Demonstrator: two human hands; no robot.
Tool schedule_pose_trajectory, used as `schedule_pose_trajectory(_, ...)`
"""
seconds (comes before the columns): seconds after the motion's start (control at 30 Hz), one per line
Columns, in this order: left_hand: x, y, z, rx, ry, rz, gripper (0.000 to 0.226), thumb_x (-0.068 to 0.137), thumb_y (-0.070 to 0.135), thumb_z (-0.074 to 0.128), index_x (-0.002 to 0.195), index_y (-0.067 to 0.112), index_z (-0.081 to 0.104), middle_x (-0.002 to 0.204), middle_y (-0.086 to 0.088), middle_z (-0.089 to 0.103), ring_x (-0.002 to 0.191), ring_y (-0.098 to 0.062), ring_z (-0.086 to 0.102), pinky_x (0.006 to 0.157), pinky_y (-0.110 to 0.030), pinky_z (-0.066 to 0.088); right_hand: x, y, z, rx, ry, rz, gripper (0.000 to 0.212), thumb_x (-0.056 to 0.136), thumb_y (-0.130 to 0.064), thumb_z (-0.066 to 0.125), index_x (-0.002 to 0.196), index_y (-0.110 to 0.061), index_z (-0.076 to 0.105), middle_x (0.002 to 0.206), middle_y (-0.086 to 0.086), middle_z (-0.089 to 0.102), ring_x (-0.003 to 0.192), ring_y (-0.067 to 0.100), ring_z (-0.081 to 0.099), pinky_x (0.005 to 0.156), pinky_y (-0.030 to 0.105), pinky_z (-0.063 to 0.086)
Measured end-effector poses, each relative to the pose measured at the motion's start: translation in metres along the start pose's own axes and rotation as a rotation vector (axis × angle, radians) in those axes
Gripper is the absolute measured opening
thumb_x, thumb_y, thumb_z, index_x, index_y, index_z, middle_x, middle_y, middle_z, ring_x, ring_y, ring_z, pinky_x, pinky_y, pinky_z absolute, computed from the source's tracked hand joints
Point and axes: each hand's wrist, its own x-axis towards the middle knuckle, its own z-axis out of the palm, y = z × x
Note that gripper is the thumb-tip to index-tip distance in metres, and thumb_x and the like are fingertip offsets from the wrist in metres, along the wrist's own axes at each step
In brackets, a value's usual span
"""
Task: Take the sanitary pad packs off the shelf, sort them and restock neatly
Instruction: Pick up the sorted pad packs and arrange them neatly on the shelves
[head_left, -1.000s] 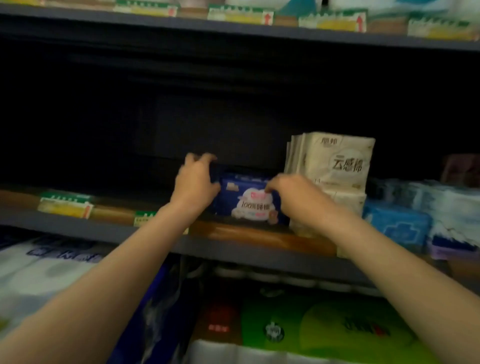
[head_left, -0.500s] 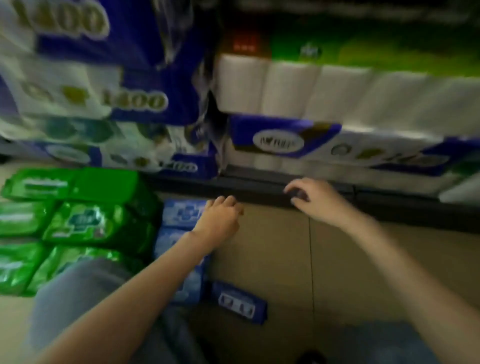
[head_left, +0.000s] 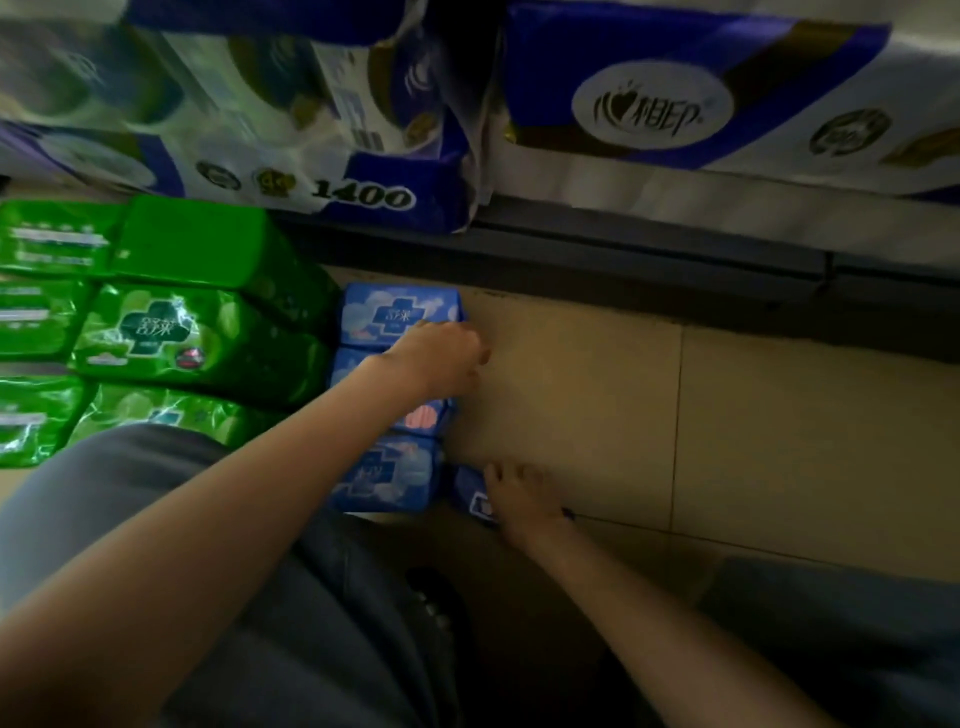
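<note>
I look down at the floor. Three light blue pad packs (head_left: 400, 314) lie in a column by the shelf base. My left hand (head_left: 441, 358) hangs over the middle one with loosely curled fingers and holds nothing that I can see. A small dark blue pad pack (head_left: 471, 500) lies on the tiles right of the nearest light blue pack (head_left: 384, 475). My right hand (head_left: 519, 499) lies on it with spread fingers and covers most of it. Several green pad packs (head_left: 156, 332) are stacked to the left.
Large toilet paper bundles (head_left: 332, 119) fill the bottom shelf above a dark shelf base (head_left: 623, 249). Beige floor tiles (head_left: 779, 415) stretch to the right. My grey-trousered knees (head_left: 130, 493) and a dark shoe (head_left: 436, 603) are at the bottom.
A second ago both hands held a dark blue pack on the upper shelf. The view dropped to the floor. My right hand has come down from the shelf base onto the dark blue pack.
</note>
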Motion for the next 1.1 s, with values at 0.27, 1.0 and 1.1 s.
schedule_pose_trajectory(0.27, 0.004, 0.014, -0.011, -0.372, -0.262, 0.168, 0.078, 0.078, 0.032, 0.074, 0.142, 0.017, 0.032, 0.138, -0.003, 0.046, 0.121, -0.021, 0.047, 0.095, -0.025, 0.036, -0.020, 0.074, -0.132, 0.453, -0.131, -0.090, 0.058, 0.078, -0.015, 0.074, 0.130, -0.014, 0.047, 0.124, 0.006, 0.057, 0.103, 0.019, 0.057, 0.082, 0.027, 0.047)
schedule_pose_trajectory(1.0, -0.202, -0.009, -0.376, -0.811, 1.297, 0.501, 0.050, 0.073, 0.019, 0.077, 0.115, 0.024, 0.051, 0.105, 0.016, 0.060, 0.091, 0.001, 0.060, 0.077, -0.010, 0.049, -0.266, 0.063, -0.459, -0.625, 1.778, -0.338, 0.081, 0.067, -0.023, 0.061, 0.140, -0.025, 0.027, 0.136, 0.011, 0.031, 0.118, 0.036, 0.035, 0.095, 0.050, 0.034)
schedule_pose_trajectory(1.1, -0.199, -0.016, -0.410, -0.457, 1.564, 0.322, 0.051, 0.084, 0.004, 0.064, 0.131, 0.014, 0.047, 0.117, 0.007, 0.052, 0.100, -0.008, 0.055, 0.075, -0.007, 0.046, -0.277, 0.060, -0.522, -0.668, 1.817, -0.222, 0.081, 0.069, -0.022, 0.068, 0.140, -0.024, 0.031, 0.138, 0.013, 0.034, 0.120, 0.036, 0.034, 0.097, 0.050, 0.034)
